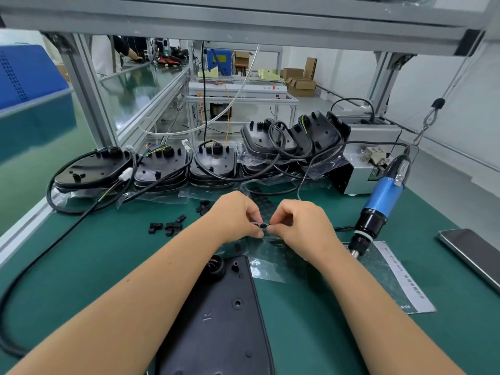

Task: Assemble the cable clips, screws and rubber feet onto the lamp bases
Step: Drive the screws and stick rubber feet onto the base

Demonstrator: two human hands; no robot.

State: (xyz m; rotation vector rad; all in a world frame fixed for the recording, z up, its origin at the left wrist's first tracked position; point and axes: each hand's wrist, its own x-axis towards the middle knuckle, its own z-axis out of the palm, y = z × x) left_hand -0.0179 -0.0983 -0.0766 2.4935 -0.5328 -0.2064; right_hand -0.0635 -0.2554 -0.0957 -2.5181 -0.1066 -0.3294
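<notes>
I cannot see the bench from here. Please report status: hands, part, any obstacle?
Left hand and right hand both pinching a small rubber foot. Lamp base lies under the forearms, foot not yet on it. Nothing in the way.

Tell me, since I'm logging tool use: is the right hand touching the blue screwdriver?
Apart. The head view shows green mat between the right hand and the blue screwdriver.

Counter (81,266) bare at left between cable (40,255) and clips (167,227); screwdriver (378,201) and phone (470,255) block right; stacked lamp bases (211,166) wall the rear.
</notes>
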